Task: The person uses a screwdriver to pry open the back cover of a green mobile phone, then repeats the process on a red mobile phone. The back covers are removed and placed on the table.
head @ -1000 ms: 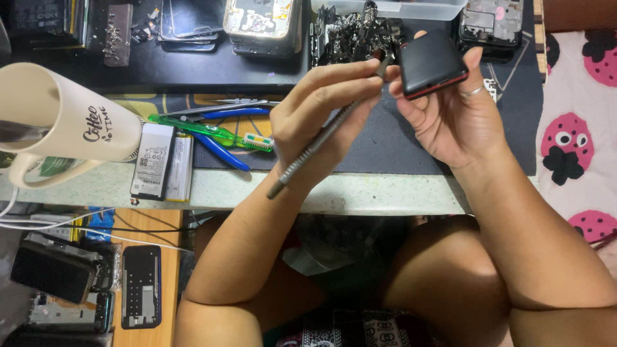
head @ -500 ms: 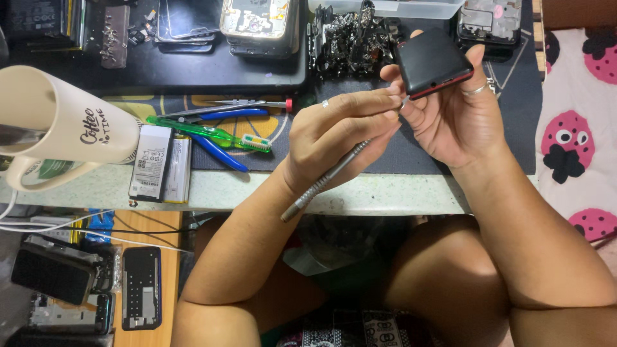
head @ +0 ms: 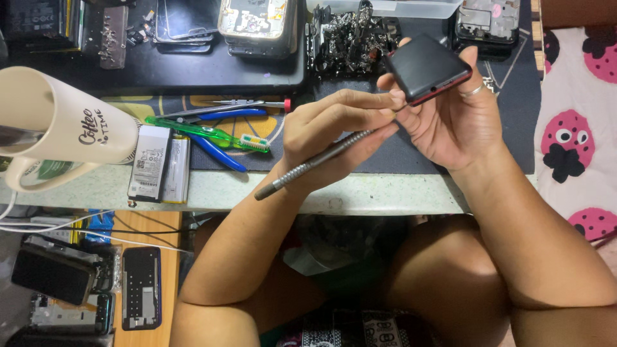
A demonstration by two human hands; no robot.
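My right hand [head: 450,122] holds a dark phone with a red rim [head: 427,67] tilted above the black work mat [head: 411,151]; a ring sits on one finger. My left hand [head: 334,132] grips a thin grey metal tool [head: 315,162] like a pen. The tool's tip points at the phone's lower left edge, and its knurled end sticks out toward the table's front edge.
A cream mug [head: 58,128] stands at the left edge. Two flat phone batteries [head: 157,164], a green toothbrush [head: 205,133], blue-handled pliers [head: 218,151] and tweezers [head: 247,104] lie left of my hands. Opened phones [head: 257,22] and a pile of metal parts [head: 353,35] line the back.
Both hands have shifted slightly. The tool's tip has stayed at the phone's edge while the phone turned a little in my right hand.
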